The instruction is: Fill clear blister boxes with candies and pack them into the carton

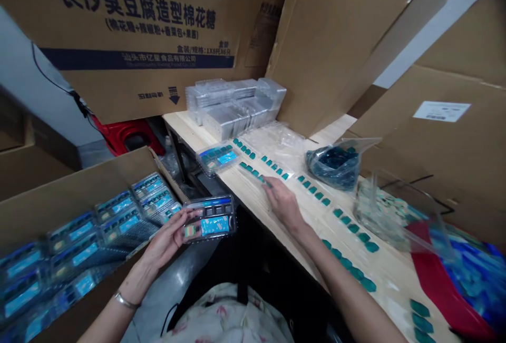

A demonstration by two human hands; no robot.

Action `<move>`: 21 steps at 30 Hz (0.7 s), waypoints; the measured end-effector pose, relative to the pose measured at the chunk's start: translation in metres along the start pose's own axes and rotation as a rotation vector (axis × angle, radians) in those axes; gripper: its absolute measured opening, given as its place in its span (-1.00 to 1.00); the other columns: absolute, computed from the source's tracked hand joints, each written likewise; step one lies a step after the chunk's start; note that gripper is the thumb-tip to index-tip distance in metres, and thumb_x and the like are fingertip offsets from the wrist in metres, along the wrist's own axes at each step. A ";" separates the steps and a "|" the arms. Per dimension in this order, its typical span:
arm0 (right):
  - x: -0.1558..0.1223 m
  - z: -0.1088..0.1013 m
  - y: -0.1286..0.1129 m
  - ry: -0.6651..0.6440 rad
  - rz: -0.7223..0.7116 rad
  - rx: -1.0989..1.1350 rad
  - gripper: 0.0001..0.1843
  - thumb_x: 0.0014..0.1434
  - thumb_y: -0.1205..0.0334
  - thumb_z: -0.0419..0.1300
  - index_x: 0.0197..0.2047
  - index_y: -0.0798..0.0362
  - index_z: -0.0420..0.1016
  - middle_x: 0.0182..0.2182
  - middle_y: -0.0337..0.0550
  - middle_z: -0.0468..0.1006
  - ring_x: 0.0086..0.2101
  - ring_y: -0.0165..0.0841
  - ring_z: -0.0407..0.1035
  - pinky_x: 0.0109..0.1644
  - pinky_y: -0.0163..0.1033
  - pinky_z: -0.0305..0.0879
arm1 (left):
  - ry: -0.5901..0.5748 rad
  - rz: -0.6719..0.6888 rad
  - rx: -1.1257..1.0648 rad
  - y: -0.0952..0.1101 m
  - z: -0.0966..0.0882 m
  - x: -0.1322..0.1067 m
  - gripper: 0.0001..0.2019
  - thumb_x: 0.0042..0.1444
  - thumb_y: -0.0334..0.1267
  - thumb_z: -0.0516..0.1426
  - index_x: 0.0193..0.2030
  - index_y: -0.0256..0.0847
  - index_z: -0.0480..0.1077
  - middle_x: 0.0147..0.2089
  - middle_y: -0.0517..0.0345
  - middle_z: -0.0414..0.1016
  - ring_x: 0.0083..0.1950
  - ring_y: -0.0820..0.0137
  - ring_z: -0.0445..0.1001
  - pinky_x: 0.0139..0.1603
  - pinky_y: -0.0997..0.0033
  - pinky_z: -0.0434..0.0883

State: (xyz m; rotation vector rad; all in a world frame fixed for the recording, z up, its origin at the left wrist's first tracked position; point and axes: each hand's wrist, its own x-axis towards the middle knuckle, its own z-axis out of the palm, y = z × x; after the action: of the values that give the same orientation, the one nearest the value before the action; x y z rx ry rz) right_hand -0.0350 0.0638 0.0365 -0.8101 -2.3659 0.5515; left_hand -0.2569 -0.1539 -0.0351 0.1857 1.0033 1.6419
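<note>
My left hand (169, 235) grips the left edge of a clear plastic blister pack (213, 217), holding it between the carton and the table. The pack has dark square compartments along its top, a light-blue printed packet and a small yellow-green piece below. My right hand (282, 201) is over the table, its fingertips pinched at the near end of a clear strip with a row of dark-green pieces (250, 169). Another filled blister pack (219, 157) lies at the table's corner, just beyond that row. More green pieces (314, 190) lie in short rows along the table.
An open carton (95, 180) on the left holds several filled packs. Stacked clear trays (237, 108) stand at the table's back. On the right are a bag of dark-green pieces (336, 161), a clear bin (381, 206) and a red basin (432, 274) with blue packets. Tall cardboard walls enclose the back.
</note>
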 end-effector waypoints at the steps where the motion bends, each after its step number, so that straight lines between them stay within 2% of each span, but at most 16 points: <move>1: 0.005 -0.012 -0.002 0.013 0.052 0.140 -0.67 0.28 0.10 -0.02 0.02 0.04 0.37 -0.11 -0.01 0.51 -0.13 -0.24 0.43 0.02 -0.06 0.34 | -0.013 0.010 -0.007 0.001 0.004 0.001 -0.74 0.11 -0.37 0.15 -0.03 -0.25 0.40 0.13 -0.14 0.41 -0.06 0.16 0.53 -0.09 0.11 0.51; 4: 0.013 -0.041 -0.014 -0.081 0.226 0.528 -0.64 0.21 -0.02 0.06 -0.06 0.05 0.34 -0.29 -0.11 0.54 -0.35 -0.31 0.47 -0.16 -0.10 0.42 | -0.054 0.025 -0.035 0.002 0.020 0.006 -0.76 0.13 -0.35 0.14 -0.04 -0.26 0.40 0.13 -0.13 0.41 -0.10 0.19 0.54 -0.08 0.08 0.50; 6: 0.012 -0.048 -0.024 -0.195 0.296 0.694 -0.63 0.19 -0.07 0.08 -0.12 0.06 0.34 -0.32 -0.11 0.54 -0.41 -0.34 0.46 -0.25 -0.15 0.42 | -0.096 0.020 -0.068 0.000 0.033 0.012 -0.78 0.13 -0.34 0.14 -0.06 -0.25 0.40 0.11 -0.10 0.42 -0.14 0.22 0.55 -0.08 0.05 0.49; 8: 0.007 -0.044 -0.032 -0.293 0.345 0.748 -0.62 0.18 -0.11 0.07 -0.20 0.07 0.35 -0.36 -0.13 0.54 -0.46 -0.37 0.43 -0.33 -0.22 0.39 | -0.140 0.016 -0.102 -0.004 0.047 0.017 -0.80 0.14 -0.34 0.13 -0.08 -0.23 0.41 0.06 -0.04 0.45 -0.18 0.27 0.56 -0.08 0.07 0.50; 10: 0.002 -0.035 -0.035 -0.330 0.375 0.682 -0.61 0.18 -0.12 0.04 -0.28 0.07 0.33 -0.45 -0.19 0.51 -0.53 -0.41 0.36 -0.42 -0.28 0.32 | -0.164 0.013 -0.128 -0.009 0.059 0.021 -0.81 0.14 -0.35 0.13 -0.09 -0.22 0.42 -0.02 0.03 0.49 -0.21 0.33 0.55 -0.12 0.17 0.52; 13: -0.003 -0.022 -0.030 -0.210 0.368 0.400 -0.61 0.18 -0.12 0.01 -0.37 0.05 0.31 -0.54 -0.25 0.42 -0.55 -0.42 0.27 -0.41 -0.27 0.25 | -0.170 0.008 -0.138 -0.015 0.072 0.023 -0.81 0.14 -0.34 0.13 -0.09 -0.21 0.42 -0.10 0.09 0.51 -0.23 0.37 0.54 -0.17 0.27 0.53; 16: -0.005 -0.013 -0.022 0.000 0.319 0.193 -0.62 0.17 -0.11 0.02 -0.27 0.06 0.35 -0.37 -0.13 0.45 -0.37 -0.31 0.33 -0.24 -0.19 0.27 | -0.165 0.016 -0.140 -0.017 0.079 0.022 -0.81 0.14 -0.32 0.14 -0.09 -0.21 0.42 -0.09 0.09 0.50 -0.23 0.36 0.53 -0.18 0.26 0.53; 19: -0.006 -0.005 -0.019 0.063 0.345 0.272 -0.56 0.19 -0.09 -0.01 -0.07 0.08 0.32 -0.19 -0.05 0.45 -0.21 -0.27 0.34 -0.13 -0.16 0.27 | -0.135 0.034 -0.144 -0.017 0.083 0.021 -0.79 0.13 -0.30 0.15 -0.08 -0.22 0.41 -0.08 0.07 0.49 -0.21 0.35 0.53 -0.17 0.30 0.52; 21: -0.007 0.001 -0.018 0.049 0.393 0.358 -0.56 0.21 -0.09 -0.04 -0.04 0.06 0.31 -0.19 -0.10 0.45 -0.21 -0.29 0.34 -0.11 -0.18 0.27 | -0.116 0.051 -0.138 -0.017 0.085 0.022 -0.79 0.12 -0.30 0.16 -0.09 -0.23 0.41 -0.09 0.07 0.49 -0.20 0.35 0.53 -0.17 0.32 0.51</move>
State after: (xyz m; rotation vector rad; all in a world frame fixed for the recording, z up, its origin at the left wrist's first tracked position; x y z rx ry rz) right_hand -0.0386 0.0455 0.0431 -1.1047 -1.9838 1.0661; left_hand -0.2010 -0.0924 -0.0020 0.2128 0.8005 1.7196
